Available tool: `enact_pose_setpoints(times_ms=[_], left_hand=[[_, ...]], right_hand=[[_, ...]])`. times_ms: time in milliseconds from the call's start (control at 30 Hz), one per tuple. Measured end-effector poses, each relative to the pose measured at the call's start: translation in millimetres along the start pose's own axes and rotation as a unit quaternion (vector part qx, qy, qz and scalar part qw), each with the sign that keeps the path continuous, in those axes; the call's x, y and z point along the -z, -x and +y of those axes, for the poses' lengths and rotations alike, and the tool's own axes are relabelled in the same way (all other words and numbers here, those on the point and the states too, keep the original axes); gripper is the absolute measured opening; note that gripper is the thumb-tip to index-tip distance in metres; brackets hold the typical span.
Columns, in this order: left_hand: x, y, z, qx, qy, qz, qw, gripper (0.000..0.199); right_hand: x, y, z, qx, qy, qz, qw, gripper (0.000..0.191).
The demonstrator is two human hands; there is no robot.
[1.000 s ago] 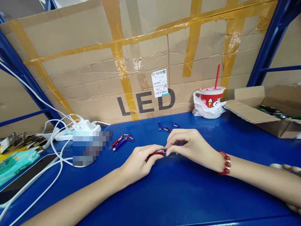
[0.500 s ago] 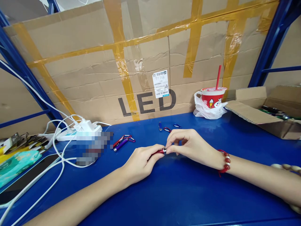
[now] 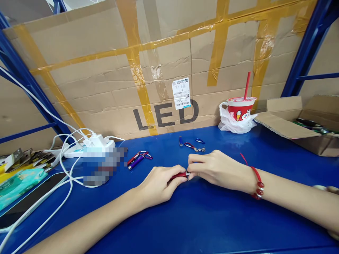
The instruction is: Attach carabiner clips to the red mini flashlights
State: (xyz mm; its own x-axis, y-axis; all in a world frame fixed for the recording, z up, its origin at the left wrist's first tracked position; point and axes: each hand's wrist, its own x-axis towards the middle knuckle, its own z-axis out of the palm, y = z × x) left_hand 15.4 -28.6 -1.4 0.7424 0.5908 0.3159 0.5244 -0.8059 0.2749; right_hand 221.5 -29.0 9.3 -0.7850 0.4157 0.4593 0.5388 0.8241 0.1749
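Low over the blue bench (image 3: 201, 218): left hand (image 3: 159, 183) curled in a closed grip around a small red flashlight (image 3: 180, 175), right hand (image 3: 219, 168) pinching at its metal end, fingertips (image 3: 191, 173) touching the tip. Compared with half a second earlier, right hand flattened and lowered toward the bench, knuckles no longer arched; red bead bracelet (image 3: 258, 185) slid round the wrist, its cord now sticking up. Newly uncovered behind the right hand: a short row of small silver button cells (image 3: 199, 149), lying just beside a red carabiner clip (image 3: 188, 145), a blue clip (image 3: 199, 141) and a small blue cap (image 3: 180, 141). Left of the hands, unchanged in place, a red and a purple flashlight (image 3: 136, 160) with clips, side by side. Farther left, white charger and cables (image 3: 96, 141), partly blurred out. Along the back, taped cardboard (image 3: 164, 63) printed "LED", with a red drink cup (image 3: 241, 109) and straw in a plastic bag at its foot. At far right, an open cardboard box (image 3: 293, 123), contents too dim to tell.
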Motion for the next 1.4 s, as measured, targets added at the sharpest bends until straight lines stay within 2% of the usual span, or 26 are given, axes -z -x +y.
enact_pose_setpoints(times_ms=[100, 233, 367, 467, 600, 667, 733, 833, 967, 1100, 1167, 1400], left_hand=[[-0.2, 0.0, -0.3, -0.021, -0.016, 0.012, 1.000, 0.019], [0.4, -0.5, -0.2, -0.032, -0.002, 0.022, 0.999, 0.020], [0.3, -1.4, 0.6, 0.008, 0.022, 0.032, 0.999, 0.018], [-0.3, -1.8, 0.5, 0.046, 0.012, 0.035, 0.998, 0.022], [-0.8, -1.5, 0.3, 0.048, 0.004, 0.045, 0.998, 0.019], [-0.6, -1.2, 0.7, 0.054, 0.004, 0.057, 0.997, 0.017], [0.0, -1.0, 1.3, 0.064, 0.010, 0.062, 0.996, 0.017], [1.5, -1.3, 1.9, 0.074, 0.032, 0.054, 0.995, 0.018], [2.7, -2.9, 2.4, 0.055, 0.077, 0.036, 0.995, 0.018], [3.6, -4.4, 2.9, 0.030, 0.097, 0.013, 0.995, 0.017], [4.2, -4.3, 2.9, 0.037, 0.100, 0.004, 0.994, 0.015], [3.5, -0.7, 3.7, 0.039, 0.105, -0.010, 0.994, 0.010]], right_hand=[[-1.1, -0.7, -5.1, -0.039, -0.083, -0.033, 0.995, 0.032], [-4.4, -2.6, -10.8, -0.115, -0.230, -0.037, 0.966, 0.033], [-6.0, -4.3, -8.6, -0.158, -0.283, -0.039, 0.945, 0.035], [-6.0, -5.4, -5.3, -0.171, -0.291, -0.042, 0.940, 0.036], [-5.6, -6.4, -2.7, -0.181, -0.278, -0.038, 0.943, 0.039], [-5.0, -5.9, -0.7, -0.187, -0.249, -0.002, 0.950, 0.035], [-4.0, -4.4, 2.2, -0.179, -0.213, 0.060, 0.959, 0.030], [-3.0, -0.8, 6.5, -0.124, -0.153, 0.134, 0.971, 0.027], [-2.8, 2.4, 8.6, -0.056, -0.068, 0.165, 0.982, 0.017], [-2.4, 2.0, 6.8, -0.010, -0.021, 0.195, 0.981, 0.016], [-2.5, 1.5, 5.4, -0.012, -0.033, 0.192, 0.981, 0.015], [-3.8, 0.4, 0.1, -0.086, -0.170, 0.149, 0.970, 0.017]])
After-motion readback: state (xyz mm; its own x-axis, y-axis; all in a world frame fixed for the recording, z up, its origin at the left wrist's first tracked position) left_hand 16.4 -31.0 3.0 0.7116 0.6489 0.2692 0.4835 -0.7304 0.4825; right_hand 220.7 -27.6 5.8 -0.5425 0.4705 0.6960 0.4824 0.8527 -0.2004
